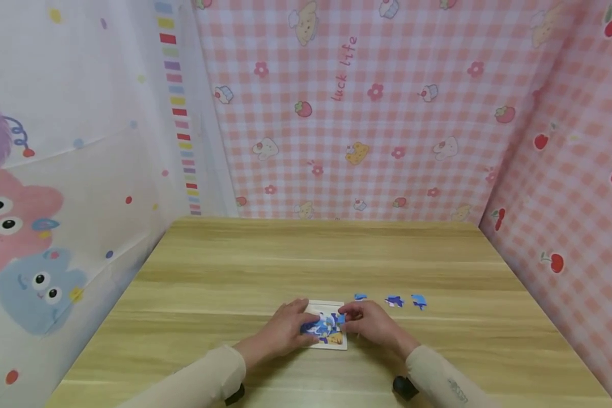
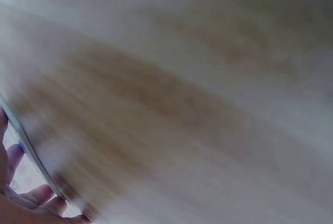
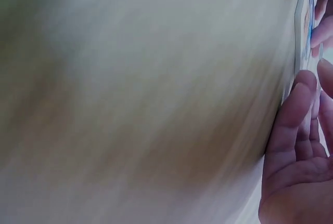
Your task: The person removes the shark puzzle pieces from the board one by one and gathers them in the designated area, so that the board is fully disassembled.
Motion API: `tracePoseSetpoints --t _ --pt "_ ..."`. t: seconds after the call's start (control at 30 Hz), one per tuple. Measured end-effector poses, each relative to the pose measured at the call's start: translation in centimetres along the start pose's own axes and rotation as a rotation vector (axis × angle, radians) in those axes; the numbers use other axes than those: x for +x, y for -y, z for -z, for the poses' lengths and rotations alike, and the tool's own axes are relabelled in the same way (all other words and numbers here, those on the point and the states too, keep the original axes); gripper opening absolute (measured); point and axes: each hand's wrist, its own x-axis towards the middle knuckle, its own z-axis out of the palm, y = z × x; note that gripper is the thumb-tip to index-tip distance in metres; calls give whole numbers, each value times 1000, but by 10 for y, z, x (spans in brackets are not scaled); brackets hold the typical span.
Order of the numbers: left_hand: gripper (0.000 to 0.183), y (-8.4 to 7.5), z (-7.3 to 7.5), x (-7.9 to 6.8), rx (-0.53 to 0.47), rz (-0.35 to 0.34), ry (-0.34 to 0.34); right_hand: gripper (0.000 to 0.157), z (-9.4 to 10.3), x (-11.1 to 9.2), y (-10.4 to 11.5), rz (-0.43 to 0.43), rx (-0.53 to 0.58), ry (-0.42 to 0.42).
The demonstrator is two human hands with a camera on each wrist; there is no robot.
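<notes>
White puzzle tray (image 1: 318,307) on bench (image 1: 234,255); left hand (image 1: 284,331) spread over left side, likely steadying it; right hand (image 1: 376,324) apparently pinching blue piece (image 1: 341,318) at right edge; loose pieces (image 1: 394,301) lie beyond, probably for easy reach.

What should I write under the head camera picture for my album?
Left hand and right hand at a puzzle, three loose pieces lying nearby on the table.

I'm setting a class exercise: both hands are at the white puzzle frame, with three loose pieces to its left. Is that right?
No: the three loose pieces lie to the right of the white puzzle frame, as the head view shows. The rest stands.
</notes>
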Motion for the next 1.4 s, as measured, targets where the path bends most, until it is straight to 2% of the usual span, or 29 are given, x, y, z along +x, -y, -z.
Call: tracePoseSetpoints --t 0.23,0.5,0.83,1.03,1.4 --pt "49 -1 1 -1 -6 -4 -2 33 25 -17 -19 -32 28 0" --pt "49 1 -3 -1 -13 4 -9 39 71 -50 -55 -19 94 20" --pt "47 1 -1 -1 -45 -25 -20 48 125 -75 -90 -114 96 -64" --pt "47 1 0 -2 -57 -38 -16 50 137 -76 -97 -124 96 -56" --pt "47 -1 2 -1 -45 -32 -19 46 140 -74 -94 -117 53 -55"
